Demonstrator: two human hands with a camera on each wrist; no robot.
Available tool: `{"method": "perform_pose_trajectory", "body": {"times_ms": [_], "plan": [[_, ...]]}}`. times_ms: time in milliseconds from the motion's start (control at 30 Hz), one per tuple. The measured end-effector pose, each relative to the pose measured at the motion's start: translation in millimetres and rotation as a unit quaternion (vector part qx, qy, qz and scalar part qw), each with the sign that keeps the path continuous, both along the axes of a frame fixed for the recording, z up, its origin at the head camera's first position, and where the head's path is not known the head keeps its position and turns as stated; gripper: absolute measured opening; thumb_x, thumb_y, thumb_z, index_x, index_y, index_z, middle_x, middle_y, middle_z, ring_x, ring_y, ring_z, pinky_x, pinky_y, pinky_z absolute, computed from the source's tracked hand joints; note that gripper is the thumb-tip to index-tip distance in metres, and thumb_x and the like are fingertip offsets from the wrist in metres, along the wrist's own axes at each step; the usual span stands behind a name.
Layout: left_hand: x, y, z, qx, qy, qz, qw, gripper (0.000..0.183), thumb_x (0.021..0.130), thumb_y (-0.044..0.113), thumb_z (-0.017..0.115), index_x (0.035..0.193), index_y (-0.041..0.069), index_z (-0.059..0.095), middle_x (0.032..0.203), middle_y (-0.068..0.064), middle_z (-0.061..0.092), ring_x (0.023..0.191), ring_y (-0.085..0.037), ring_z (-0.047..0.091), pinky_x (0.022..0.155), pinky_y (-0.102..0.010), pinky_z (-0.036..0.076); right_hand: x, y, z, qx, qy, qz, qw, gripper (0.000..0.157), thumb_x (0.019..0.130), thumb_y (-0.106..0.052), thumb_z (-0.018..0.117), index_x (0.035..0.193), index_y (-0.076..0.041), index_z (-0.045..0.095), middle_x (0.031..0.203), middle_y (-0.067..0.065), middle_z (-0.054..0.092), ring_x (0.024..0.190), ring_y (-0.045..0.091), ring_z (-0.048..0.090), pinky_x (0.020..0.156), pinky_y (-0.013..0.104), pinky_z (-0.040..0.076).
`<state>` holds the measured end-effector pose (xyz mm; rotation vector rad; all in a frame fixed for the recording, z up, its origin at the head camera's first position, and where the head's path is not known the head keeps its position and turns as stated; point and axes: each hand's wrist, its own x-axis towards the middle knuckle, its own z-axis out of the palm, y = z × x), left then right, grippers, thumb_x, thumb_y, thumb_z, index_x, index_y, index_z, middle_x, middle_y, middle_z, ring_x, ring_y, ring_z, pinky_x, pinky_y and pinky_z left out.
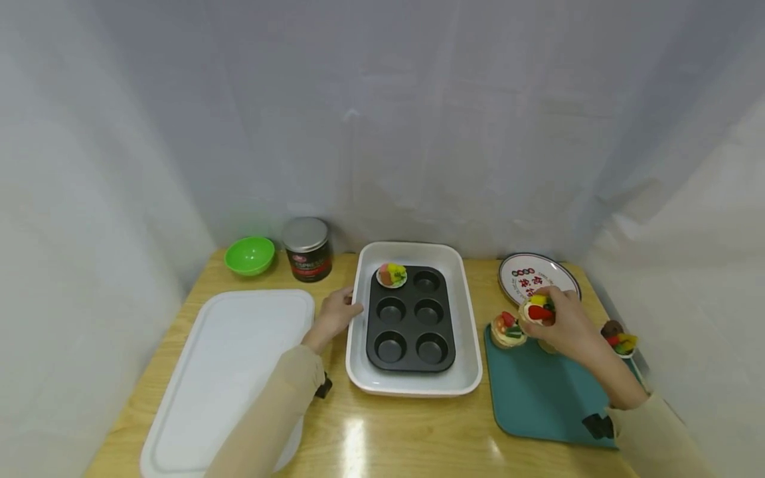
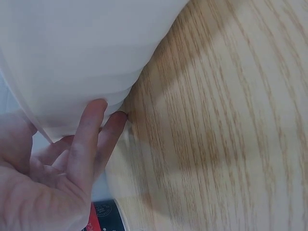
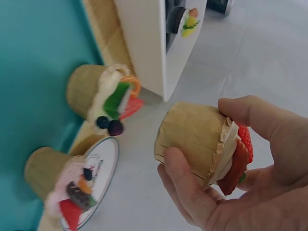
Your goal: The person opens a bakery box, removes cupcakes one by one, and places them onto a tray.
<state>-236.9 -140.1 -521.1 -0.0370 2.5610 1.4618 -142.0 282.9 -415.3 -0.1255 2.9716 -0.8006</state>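
My right hand holds a cupcake with fruit on top, raised above the teal tray. In the right wrist view, thumb and fingers wrap the tan paper case of the cupcake. Another fruit-topped cupcake stands at the tray's left corner, and a pink-creamed one shows in the right wrist view. My left hand grips the left rim of a white basin, fingers against its outer wall. Inside lies a black muffin tin with one cupcake in its far left cup.
A white tray lies at the left. Behind it stand a green bowl and an espresso tin. A white plate is at the back right. A cupcake with a brown topping sits by the right edge.
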Motion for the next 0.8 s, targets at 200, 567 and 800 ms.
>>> {"method": "perform_pose_trajectory", "body": {"times_ms": [200,567,800], "plan": [[0.6,-1.6,-1.5,0.0,-0.001,-0.003,1.0,0.062,0.091,0.008,0.058,0.153,0.003,0.053,0.134,-0.027,0.07,0.114,-0.035,0.073,0.093,-0.042,0.064,13.9,9.9,-19.1,-0.003,0.003,0.013,1.0,0.068,0.087,-0.024,0.084,0.135,0.01,0.049,0.121,0.037,0.051,0.1,0.039,0.055,0.07,0.036,0.052],[0.7,-1.7,-0.2,0.003,-0.008,0.0,1.0,0.064,0.092,0.009,0.058,0.155,0.006,0.051,0.137,-0.027,0.069,0.119,-0.037,0.072,0.095,-0.043,0.064,28.7,12.9,-49.0,-0.024,-0.037,-0.006,0.999,0.071,0.088,-0.026,0.084,0.139,0.008,0.048,0.13,0.042,0.044,0.103,0.041,0.06,0.077,0.045,0.058],[1.1,-0.7,2.3,0.001,-0.005,-0.002,1.0,0.064,0.092,0.01,0.058,0.155,0.007,0.052,0.137,-0.026,0.069,0.119,-0.037,0.072,0.096,-0.044,0.063,31.6,13.1,-68.3,-0.02,-0.048,-0.014,0.999,0.072,0.086,-0.025,0.084,0.139,0.009,0.049,0.133,0.044,0.045,0.107,0.045,0.059,0.083,0.051,0.059]]}}
